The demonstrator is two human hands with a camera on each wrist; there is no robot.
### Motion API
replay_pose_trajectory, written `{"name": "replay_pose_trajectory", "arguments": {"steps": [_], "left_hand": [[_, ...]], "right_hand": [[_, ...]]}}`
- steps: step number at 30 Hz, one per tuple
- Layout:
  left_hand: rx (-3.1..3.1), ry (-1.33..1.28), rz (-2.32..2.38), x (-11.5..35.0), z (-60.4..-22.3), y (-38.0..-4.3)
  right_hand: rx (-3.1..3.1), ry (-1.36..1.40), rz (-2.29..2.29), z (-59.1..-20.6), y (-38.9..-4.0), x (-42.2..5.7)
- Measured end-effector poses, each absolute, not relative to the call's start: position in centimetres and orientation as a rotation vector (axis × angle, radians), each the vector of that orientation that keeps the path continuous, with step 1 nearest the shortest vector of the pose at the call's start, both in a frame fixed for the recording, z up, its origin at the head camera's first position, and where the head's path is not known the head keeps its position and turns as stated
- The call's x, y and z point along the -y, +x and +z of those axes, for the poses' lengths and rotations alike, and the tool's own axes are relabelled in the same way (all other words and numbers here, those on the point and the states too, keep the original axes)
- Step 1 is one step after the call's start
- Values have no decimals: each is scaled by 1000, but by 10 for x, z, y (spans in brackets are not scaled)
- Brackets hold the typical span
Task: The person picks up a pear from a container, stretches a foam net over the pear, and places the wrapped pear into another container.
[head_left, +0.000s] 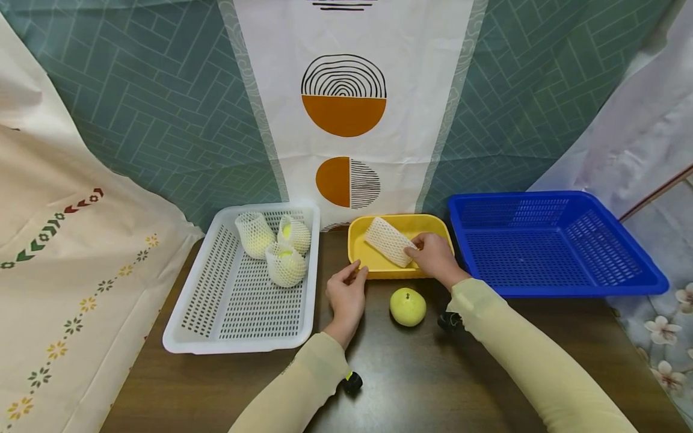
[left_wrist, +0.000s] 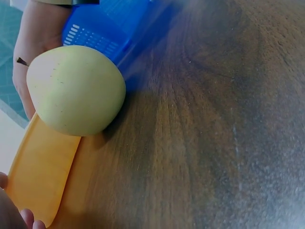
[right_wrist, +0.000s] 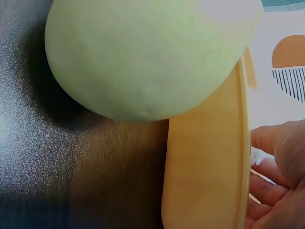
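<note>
In the head view a round yellow-green pear (head_left: 408, 307) with a short stem sits on the table, just in front of a yellow tray (head_left: 387, 274). A white foam net sleeve (head_left: 388, 241) lies flattened and slanted in that tray. My right hand (head_left: 435, 257) reaches over the tray's near right side and pinches the lower end of the sleeve between thumb and fingers. My left hand (head_left: 348, 299) is at the tray's near left corner, fingertips right at the rim and holding nothing. Both wrist views show the pear large, beside the tray's outer wall.
On the left stands a white perforated basket (head_left: 181, 304) with three fruits in foam nets (head_left: 286, 266) at its far right. A blue perforated basket (head_left: 557, 291) stands to the right of the tray. Patterned cloth (head_left: 352, 144) hangs behind the dark wooden table (head_left: 395, 385).
</note>
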State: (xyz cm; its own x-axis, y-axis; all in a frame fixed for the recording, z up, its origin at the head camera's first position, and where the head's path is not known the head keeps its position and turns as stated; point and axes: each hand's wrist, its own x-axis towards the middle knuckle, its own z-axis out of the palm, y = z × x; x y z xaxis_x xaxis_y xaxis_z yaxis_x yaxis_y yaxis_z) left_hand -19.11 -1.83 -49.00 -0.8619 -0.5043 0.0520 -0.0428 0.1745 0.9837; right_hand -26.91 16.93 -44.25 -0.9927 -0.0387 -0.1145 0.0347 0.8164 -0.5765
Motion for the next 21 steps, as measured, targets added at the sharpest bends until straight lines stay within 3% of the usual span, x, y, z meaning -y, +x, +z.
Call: {"name": "replay_pose_trajectory", "arguments": {"steps": [21], "left_hand": [[2058, 507, -1784, 18, -489, -190]], "right_hand": [[-3005, -37, -1119, -416, -251, -176]]}}
